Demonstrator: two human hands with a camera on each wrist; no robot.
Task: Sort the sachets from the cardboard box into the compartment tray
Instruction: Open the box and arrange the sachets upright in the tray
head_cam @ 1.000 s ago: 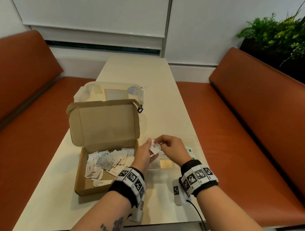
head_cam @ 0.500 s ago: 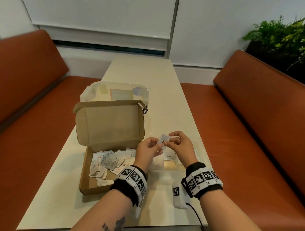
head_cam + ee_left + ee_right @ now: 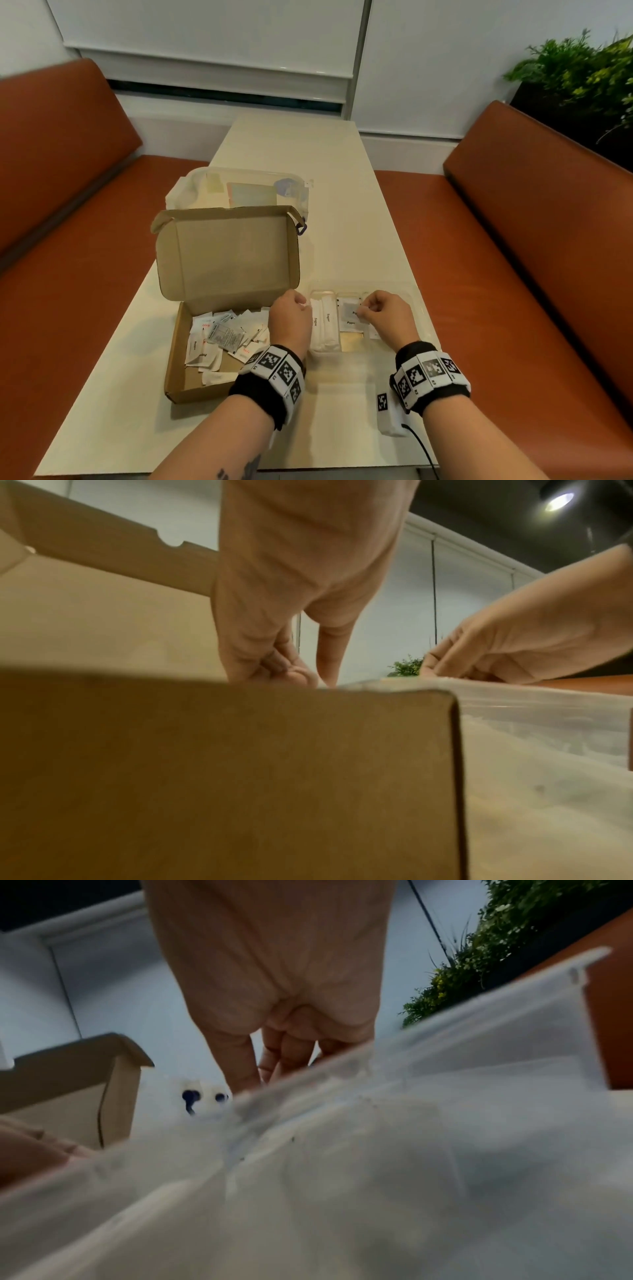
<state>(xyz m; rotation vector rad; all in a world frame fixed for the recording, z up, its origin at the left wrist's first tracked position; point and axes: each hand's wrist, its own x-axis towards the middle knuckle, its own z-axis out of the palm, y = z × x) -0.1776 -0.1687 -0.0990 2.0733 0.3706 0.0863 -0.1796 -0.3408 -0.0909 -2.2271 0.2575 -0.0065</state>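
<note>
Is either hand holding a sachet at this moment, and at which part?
The right hand pinches a small white sachet by its right edge, over the compartment tray. Whether the left hand holds anything cannot be told.

Cream worktop (image 3: pixel 342 192) between two orange benches

A clear lidded plastic container (image 3: pixel 239 188) sits on the worktop's far half. The left bench (image 3: pixel 68 240) and right bench (image 3: pixel 534 240) flank it, green plants (image 3: pixel 579 68) stand at far right, and white roller blinds (image 3: pixel 212 31) hang behind.

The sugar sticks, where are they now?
Head view: the sugar sticks lie in the compartment tray's leftmost compartment, right of the cardboard box, between both hands.
</note>
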